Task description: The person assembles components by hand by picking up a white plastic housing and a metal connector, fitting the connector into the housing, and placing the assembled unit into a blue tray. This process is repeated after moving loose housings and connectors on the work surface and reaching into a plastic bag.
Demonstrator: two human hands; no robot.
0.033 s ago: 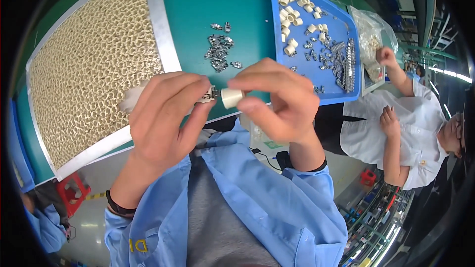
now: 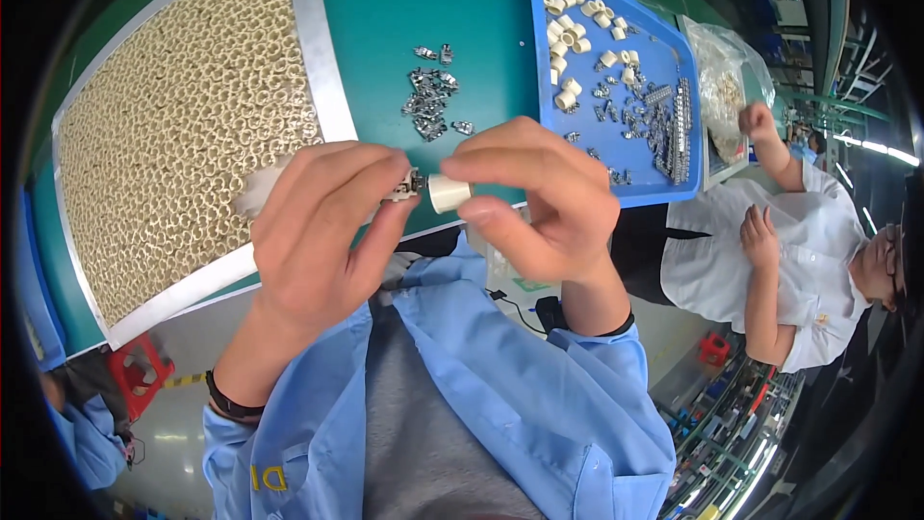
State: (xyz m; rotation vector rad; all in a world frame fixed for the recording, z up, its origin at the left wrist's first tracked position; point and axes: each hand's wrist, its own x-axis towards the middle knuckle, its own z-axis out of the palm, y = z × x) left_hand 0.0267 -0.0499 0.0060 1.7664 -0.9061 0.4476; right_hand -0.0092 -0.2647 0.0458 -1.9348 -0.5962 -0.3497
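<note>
Between the thumb and fingers of my left hand (image 2: 332,226) is pinched a small cream part with metal pieces (image 2: 408,187), mostly covered by the fingertips. My right hand (image 2: 544,197) grips a cream cylindrical cap (image 2: 449,194) between thumb and forefinger. The cap lies sideways, its left end close against the metal end of the part; whether they are joined I cannot tell. Beyond my hands, a loose pile of small metal clips (image 2: 429,101) lies on the green tabletop (image 2: 385,0).
A grey-framed tray (image 2: 332,101) packed with cream ring-shaped parts (image 2: 183,125) lies at left. At right, a blue tray (image 2: 541,39) holds cream caps (image 2: 568,87) and metal clips (image 2: 635,120). A clear plastic bag (image 2: 717,67) lies beyond it, beside a co-worker in a white shirt (image 2: 727,231).
The tabletop things sit slightly further right in the picture. The cap has tilted a little in my right fingers; my left hand's pinch looks the same.
</note>
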